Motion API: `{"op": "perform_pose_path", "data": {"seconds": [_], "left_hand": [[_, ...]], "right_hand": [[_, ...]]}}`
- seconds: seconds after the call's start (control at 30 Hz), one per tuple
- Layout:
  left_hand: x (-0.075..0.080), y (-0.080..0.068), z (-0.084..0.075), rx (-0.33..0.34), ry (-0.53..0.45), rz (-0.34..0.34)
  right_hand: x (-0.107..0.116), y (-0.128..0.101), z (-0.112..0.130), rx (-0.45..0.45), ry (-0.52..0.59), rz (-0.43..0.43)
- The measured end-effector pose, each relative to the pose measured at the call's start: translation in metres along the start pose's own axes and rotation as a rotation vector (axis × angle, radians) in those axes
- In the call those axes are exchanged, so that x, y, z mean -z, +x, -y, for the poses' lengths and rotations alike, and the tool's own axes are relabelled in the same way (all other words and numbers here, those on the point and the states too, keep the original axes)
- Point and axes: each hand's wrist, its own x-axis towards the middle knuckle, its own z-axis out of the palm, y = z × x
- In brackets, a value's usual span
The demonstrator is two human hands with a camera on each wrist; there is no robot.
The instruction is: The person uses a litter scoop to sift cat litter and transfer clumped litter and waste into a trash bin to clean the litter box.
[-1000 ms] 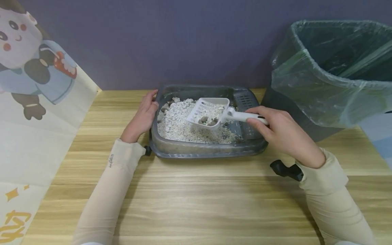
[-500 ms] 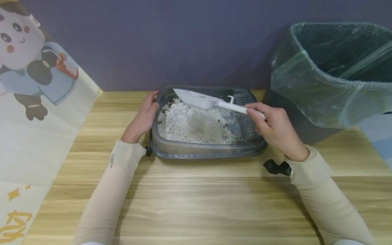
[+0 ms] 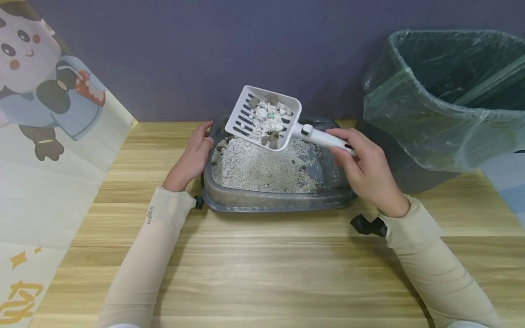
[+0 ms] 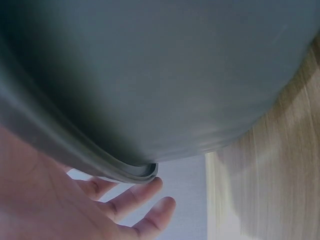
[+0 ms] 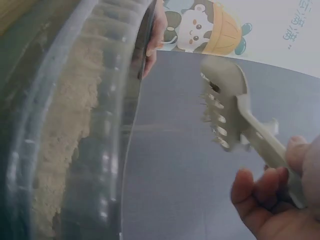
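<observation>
A grey litter tray [image 3: 279,204] full of pale granules sits on the wooden table. My right hand [image 3: 367,171] grips the handle of a white slotted scoop [image 3: 264,117], lifted above the tray's far side and tilted up, holding white litter and several dark clumps. In the right wrist view the scoop [image 5: 225,107] shows edge-on beside the tray wall [image 5: 107,145]. My left hand [image 3: 190,157] rests flat against the tray's left rim with straight fingers. The left wrist view shows its fingers [image 4: 135,197] under the tray's edge [image 4: 125,170].
A dark bin lined with a green plastic bag [image 3: 447,98] stands at the right rear of the table. A cartoon-printed banner [image 3: 45,136] slopes along the left side. A purple wall closes the back. A black knob [image 3: 365,225] lies by my right wrist.
The scoop rose out of the litter, swung level over the tray's far side, then tipped up so that its loaded face shows. The left hand stayed on the rim.
</observation>
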Motion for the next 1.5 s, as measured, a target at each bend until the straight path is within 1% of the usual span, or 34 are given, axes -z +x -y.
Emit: {"op": "perform_pose_path", "data": {"seconds": [0.13,0.23,0.37,0.5,0.7,0.9,1.3,1.5], "left_hand": [[0.0002,-0.0004,0.0002,-0.001,0.004,0.0],[0.0003,-0.0006,0.0004,0.005,0.005,0.002],[0.0008,-0.0008,-0.0001,0.013,0.004,0.001],[0.0008,-0.0012,0.0003,0.008,0.003,-0.004],[0.0008,-0.0017,-0.0002,0.007,0.0,-0.004],[0.0011,-0.0024,-0.0013,0.013,-0.004,-0.002],[0.0015,-0.0011,-0.0013,0.022,-0.006,0.006],[0.0004,-0.0002,-0.0011,0.016,-0.004,-0.003]], "right_hand": [[-0.0044,0.0005,-0.0016,0.001,0.053,-0.06],[-0.0057,0.0009,-0.0031,0.006,0.077,-0.086],[-0.0062,0.0024,-0.0042,0.025,0.067,-0.112],[-0.0066,0.0031,-0.0041,0.012,0.05,-0.117],[-0.0087,0.003,-0.0038,-0.044,0.025,-0.093],[-0.0087,0.0031,-0.0051,-0.058,-0.009,-0.077],[-0.0089,-0.0006,-0.0069,-0.175,-0.027,0.018],[-0.0105,-0.003,-0.0063,-0.186,-0.017,0.065]]}}
